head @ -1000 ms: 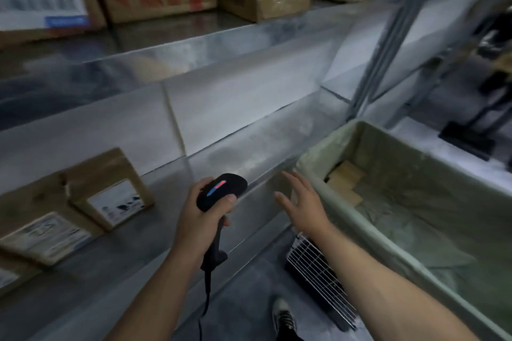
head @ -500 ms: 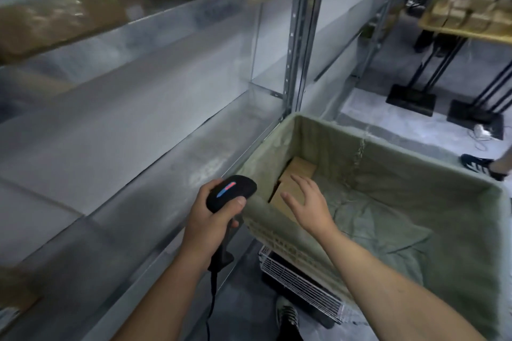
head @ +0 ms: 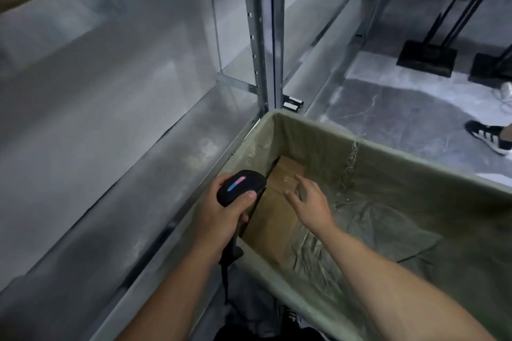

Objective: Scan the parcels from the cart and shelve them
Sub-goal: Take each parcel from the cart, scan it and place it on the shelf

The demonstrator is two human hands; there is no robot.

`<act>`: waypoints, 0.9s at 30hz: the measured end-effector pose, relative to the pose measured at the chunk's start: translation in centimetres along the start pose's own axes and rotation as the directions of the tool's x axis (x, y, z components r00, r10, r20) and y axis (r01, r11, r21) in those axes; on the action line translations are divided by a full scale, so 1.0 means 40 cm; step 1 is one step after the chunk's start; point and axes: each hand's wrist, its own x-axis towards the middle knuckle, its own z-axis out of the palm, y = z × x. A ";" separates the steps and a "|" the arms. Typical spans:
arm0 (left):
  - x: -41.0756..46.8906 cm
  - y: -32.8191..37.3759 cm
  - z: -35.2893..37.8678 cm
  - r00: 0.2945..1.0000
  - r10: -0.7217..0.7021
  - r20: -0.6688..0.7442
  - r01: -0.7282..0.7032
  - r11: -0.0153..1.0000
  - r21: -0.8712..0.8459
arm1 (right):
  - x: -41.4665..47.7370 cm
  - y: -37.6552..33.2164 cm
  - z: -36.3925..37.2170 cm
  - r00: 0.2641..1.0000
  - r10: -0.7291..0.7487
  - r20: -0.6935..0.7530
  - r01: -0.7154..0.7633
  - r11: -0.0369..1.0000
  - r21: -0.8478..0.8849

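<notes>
My left hand [head: 221,216] grips a black barcode scanner [head: 240,187] with a red and blue light on top, held over the near left corner of the cart [head: 415,155]. The cart is lined with green fabric. Brown cardboard parcels [head: 273,227] lie in its left corner, one beyond another. My right hand [head: 310,203] reaches inside the cart with fingers spread, just above the parcels and holding nothing. The metal shelf [head: 124,152] runs along the left, bare in this stretch.
A steel shelf upright [head: 261,36] stands just behind the cart's far corner. Another person's black-and-white shoe [head: 489,135] is on the grey floor at the right. Black stand bases [head: 426,57] sit at the far right. My own shoe shows below the cart.
My view has swung right from the shelf to the cart. My right hand has moved from the cart's rim down inside, over the parcels. My left hand keeps hold of the scanner.
</notes>
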 end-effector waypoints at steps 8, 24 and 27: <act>0.168 -0.011 0.069 0.995 -0.041 0.096 0.037 0.999 0.035 | 0.119 0.082 0.070 0.991 0.131 0.028 -0.132 0.991 0.032; 0.446 -0.162 0.181 0.966 -0.225 0.129 0.222 0.974 0.040 | 0.368 0.206 0.281 0.976 0.217 -0.015 -0.218 0.974 -0.054; 0.461 -0.165 0.192 0.957 -0.254 0.141 0.251 0.967 0.036 | 0.356 0.217 0.287 0.959 0.265 -0.098 -0.270 0.962 -0.048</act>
